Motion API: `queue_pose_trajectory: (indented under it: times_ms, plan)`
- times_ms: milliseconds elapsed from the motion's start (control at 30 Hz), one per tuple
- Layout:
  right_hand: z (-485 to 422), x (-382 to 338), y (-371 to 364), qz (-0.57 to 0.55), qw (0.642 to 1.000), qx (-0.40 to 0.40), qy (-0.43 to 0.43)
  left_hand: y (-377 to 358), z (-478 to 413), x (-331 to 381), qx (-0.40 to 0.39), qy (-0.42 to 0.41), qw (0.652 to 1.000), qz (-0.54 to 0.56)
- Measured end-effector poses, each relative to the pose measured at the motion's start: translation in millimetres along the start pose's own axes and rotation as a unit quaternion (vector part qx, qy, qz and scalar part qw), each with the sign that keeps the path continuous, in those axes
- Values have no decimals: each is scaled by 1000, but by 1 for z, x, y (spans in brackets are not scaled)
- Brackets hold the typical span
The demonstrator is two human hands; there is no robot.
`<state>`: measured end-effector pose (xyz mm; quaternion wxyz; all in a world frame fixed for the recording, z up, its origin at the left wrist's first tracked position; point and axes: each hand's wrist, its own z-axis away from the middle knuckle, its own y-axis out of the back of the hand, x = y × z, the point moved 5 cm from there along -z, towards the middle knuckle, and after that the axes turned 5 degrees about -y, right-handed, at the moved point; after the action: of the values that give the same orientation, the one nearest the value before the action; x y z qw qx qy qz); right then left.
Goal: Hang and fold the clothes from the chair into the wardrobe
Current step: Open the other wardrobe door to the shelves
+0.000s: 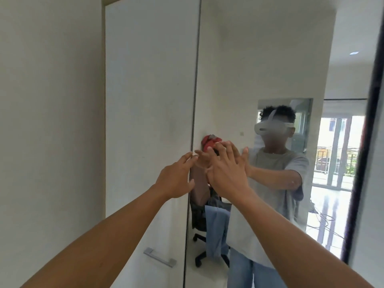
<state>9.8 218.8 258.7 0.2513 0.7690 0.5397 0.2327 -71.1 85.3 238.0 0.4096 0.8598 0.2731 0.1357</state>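
Hanging from the black office chair (198, 223), the clothes (217, 231) appear only as a reflection in the lower centre of the frame. A pale blue denim piece is the only one that can be identified. The reflection lies in the mirrored door (270, 69) of the wardrobe (149, 38), which fills the centre and right of the frame. A plain white door (145, 121) stands to its left, with a metal bar handle (160, 257) near the bottom.

The left hand (176, 175) reaches to the seam between the two doors at mid-frame, fingers straight and spread, holding nothing. The right hand (226, 169) is raised flat toward the glass just right of the seam, fingers straight and spread, fingertips meeting their reflection.

A red object (209, 142) shows just above the fingertips; what it is cannot be told. The person's reflection, in a grey shirt (278, 163) and white headset (270, 127), occupies the right centre.
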Motion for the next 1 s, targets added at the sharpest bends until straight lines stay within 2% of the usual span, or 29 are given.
queue_pose_trajectory:
  times_ms: [133, 333, 533, 633, 767, 1000]
  plan:
    - [32, 37, 25, -17, 999, -1, -34, 8, 0, 58, 8, -49, 998, 27]
    - [97, 126, 75, 22, 997, -6, -77, 3, -2, 170, 19, -124, 988, 88]
    - [215, 220, 117, 36, 987, -50, -145, -41, 28, 299, -31, -173, 974, 141]
    - [276, 258, 121, 58, 983, -66, -159, -68, 55, 347, -62, -172, 968, 171]
    - [356, 292, 107, 46, 971, -121, -202, -112, 100, 396, -120, -159, 960, 195]
    - [447, 308, 54, -32, 927, -288, -240, -191, 151, 438, -243, -140, 947, 158]
